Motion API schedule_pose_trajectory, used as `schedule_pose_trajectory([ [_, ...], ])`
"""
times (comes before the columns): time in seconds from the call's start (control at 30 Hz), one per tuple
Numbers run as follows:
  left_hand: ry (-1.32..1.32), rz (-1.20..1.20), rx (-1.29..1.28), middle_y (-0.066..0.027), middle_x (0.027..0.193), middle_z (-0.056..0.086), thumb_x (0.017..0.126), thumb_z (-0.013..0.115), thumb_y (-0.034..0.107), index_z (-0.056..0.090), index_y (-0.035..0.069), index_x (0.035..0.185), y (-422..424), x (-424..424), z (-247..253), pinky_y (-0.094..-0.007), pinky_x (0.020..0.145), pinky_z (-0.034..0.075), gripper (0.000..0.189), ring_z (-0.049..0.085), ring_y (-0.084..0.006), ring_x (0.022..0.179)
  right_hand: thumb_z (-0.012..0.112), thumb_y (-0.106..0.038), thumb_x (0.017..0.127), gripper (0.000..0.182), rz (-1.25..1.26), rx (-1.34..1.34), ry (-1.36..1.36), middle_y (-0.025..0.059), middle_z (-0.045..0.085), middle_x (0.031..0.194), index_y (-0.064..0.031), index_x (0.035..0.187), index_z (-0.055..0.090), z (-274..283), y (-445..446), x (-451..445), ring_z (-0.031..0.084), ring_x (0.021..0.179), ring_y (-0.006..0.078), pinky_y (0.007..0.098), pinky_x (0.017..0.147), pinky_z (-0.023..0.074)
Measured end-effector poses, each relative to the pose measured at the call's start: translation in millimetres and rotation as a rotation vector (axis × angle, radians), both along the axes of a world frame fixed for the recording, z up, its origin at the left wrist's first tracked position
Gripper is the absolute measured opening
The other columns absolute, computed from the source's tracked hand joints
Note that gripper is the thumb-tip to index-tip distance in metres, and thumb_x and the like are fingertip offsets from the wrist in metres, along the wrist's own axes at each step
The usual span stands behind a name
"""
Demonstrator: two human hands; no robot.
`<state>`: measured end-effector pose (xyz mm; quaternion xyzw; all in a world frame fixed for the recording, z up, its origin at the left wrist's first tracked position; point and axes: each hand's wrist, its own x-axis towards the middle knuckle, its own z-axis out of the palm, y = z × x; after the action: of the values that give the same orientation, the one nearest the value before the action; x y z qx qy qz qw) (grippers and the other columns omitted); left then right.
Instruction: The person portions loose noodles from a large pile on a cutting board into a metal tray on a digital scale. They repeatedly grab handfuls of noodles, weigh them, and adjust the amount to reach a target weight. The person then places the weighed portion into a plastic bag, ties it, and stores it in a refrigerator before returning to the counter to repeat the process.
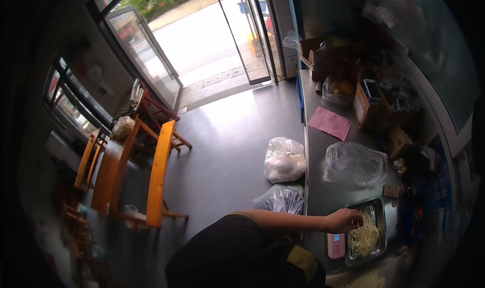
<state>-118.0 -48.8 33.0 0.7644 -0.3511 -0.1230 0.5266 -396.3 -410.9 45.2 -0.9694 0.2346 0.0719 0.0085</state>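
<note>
My left hand (344,220) reaches across from the left, its fingertips bent down at the upper left edge of a heap of pale noodles (363,238). Whether strands are pinched between the fingers cannot be made out. The noodles lie in a rectangular metal tray (383,246). Just left of the tray is a pink digital scale (335,246) with a lit blue display. More pale noodles (367,280) show at the bottom edge, in a dim container. My right hand is out of view.
On the counter (316,167) are a clear plastic bag (355,165), a pink cloth (329,123), a small box (391,191) and a phone (372,88) on a cardboard box (362,108). Filled bags (285,159) stand on the floor beside it. A wooden bench (161,174) stands left.
</note>
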Motion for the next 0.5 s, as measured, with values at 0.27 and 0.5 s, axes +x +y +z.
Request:
schedule_pose_trajectory([
  [0.27, -0.146, -0.061, 0.020, -0.0136, 0.097, 0.058, 0.082, 0.066, 0.009, 0.063, 0.006, 0.101, -18, 22, -29, -0.0436, 0.082, 0.049, 0.020, 0.057, -0.0344, 0.098, 0.064, -0.020, 0.091, 0.029, 0.355, 0.349, -0.372, 0.0163, 0.063, 0.110, -0.0066, 0.117, 0.065, 8, 105, 186, 0.060, 0.103, 0.0351, 0.0439, 0.088, 0.0479],
  [0.5, -0.732, -0.085, 0.508, -0.0189, 0.134, 0.051, 0.081, 0.061, 0.021, 0.060, 0.003, 0.116, -101, 39, -102, -0.0361, 0.096, 0.041, 0.040, 0.046, -0.0299, 0.126, 0.064, -0.024, 0.090, 0.043, 0.395, 0.315, -0.032, 0.0184, 0.058, 0.114, -0.0139, 0.131, 0.056, -14, 113, 240, 0.055, 0.108, 0.0372, 0.0462, 0.091, 0.0470],
])
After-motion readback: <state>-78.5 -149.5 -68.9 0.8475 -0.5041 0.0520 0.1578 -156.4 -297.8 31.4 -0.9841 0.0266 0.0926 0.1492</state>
